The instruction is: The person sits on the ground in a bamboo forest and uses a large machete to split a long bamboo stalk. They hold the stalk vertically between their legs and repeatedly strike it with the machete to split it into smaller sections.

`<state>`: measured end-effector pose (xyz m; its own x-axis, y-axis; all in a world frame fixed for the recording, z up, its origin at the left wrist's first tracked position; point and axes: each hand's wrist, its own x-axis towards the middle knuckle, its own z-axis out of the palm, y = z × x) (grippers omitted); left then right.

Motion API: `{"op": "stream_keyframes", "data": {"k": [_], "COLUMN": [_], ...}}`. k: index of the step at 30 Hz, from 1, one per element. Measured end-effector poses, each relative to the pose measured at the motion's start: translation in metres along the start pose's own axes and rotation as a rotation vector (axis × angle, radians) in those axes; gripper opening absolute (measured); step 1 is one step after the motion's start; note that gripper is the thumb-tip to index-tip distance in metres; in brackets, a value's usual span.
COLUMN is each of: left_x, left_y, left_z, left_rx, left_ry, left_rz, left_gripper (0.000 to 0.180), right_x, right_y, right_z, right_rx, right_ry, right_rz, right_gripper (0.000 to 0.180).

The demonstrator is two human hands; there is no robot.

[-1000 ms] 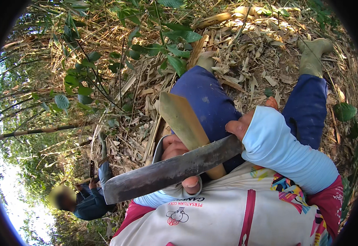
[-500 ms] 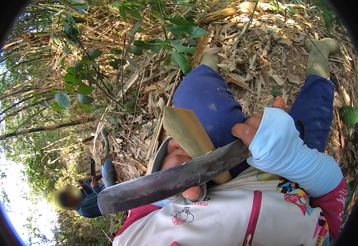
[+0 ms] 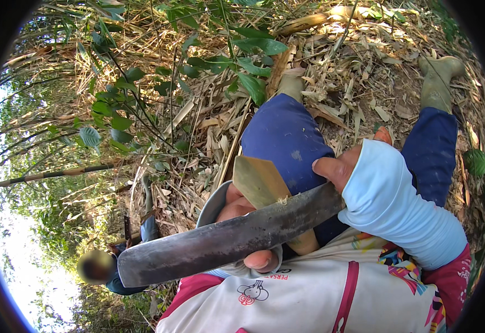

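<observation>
bamboo piece (image 3: 259, 180), slanted at centre between the hands; probably light, stiff and smooth enough to slip, best gripped low, clear of the cutting edge. left to right: the machete (image 3: 226, 240), its blade lying across the piece; the left hand (image 3: 236, 208), wrapped round the piece, partly behind the blade; the right hand (image 3: 339, 169), curled round the machete's hidden handle. compared with half a second earlier, less bamboo shows beyond the blade.
</observation>
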<state>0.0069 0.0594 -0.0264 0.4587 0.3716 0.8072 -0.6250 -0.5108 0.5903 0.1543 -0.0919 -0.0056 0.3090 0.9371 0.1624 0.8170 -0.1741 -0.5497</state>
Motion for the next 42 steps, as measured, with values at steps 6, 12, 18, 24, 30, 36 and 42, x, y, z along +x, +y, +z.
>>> {"op": "stream_keyframes", "data": {"k": [6, 12, 18, 24, 30, 36, 42], "left_x": [0.005, 0.011, 0.019, 0.03, 0.047, 0.042, 0.032], "left_y": [-0.001, -0.003, -0.005, 0.007, 0.022, 0.045, 0.078], "left_z": [-0.003, -0.003, -0.003, 0.0, 0.007, -0.004, 0.0], "left_rx": [0.017, 0.032, 0.054, 0.105, 0.192, 0.171, -0.127], "left_ry": [0.007, 0.005, 0.017, 0.151, 0.178, -0.075, -0.223], "left_rz": [-0.001, 0.002, -0.015, -0.187, -0.399, -0.614, -1.111], "left_gripper": [0.059, 0.062, 0.065, 0.069, 0.058, 0.046, 0.033], "right_x": [0.005, 0.015, 0.025, 0.031, 0.034, 0.018, -0.011], "right_y": [0.003, 0.003, 0.001, 0.006, -0.005, -0.004, 0.0], "right_z": [0.001, -0.001, -0.008, 0.004, -0.016, -0.024, -0.016], "right_rx": [-0.019, 0.033, -0.002, -0.01, 0.352, 0.631, 0.546], "right_ry": [0.054, 0.121, 0.063, 0.141, 0.238, 0.232, 0.356], "right_rz": [-0.033, -0.038, 0.016, 0.047, 0.097, 0.382, 0.309], "right_gripper": [0.046, 0.056, 0.061, 0.065, 0.053, 0.037, 0.041]}}
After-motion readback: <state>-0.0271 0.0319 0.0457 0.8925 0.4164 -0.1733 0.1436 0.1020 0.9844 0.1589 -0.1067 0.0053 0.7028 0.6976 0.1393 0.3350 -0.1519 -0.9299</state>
